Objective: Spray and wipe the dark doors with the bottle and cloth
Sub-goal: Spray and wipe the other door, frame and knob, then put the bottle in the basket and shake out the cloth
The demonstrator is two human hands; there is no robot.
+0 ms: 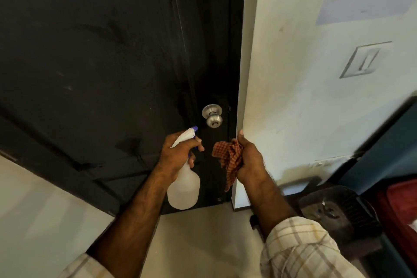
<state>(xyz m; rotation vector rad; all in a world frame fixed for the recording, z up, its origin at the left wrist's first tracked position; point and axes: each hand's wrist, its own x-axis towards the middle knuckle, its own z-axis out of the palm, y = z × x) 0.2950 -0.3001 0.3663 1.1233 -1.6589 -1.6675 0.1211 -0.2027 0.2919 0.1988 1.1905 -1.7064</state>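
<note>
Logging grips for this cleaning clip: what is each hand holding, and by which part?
Left hand grips the translucent white spray bottle at its neck. Right hand clutches the bunched orange checked cloth around its middle.

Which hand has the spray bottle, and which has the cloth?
The left hand grips the white spray bottle by its neck, nozzle toward the dark door. The right hand holds the orange checked cloth instead.
</note>
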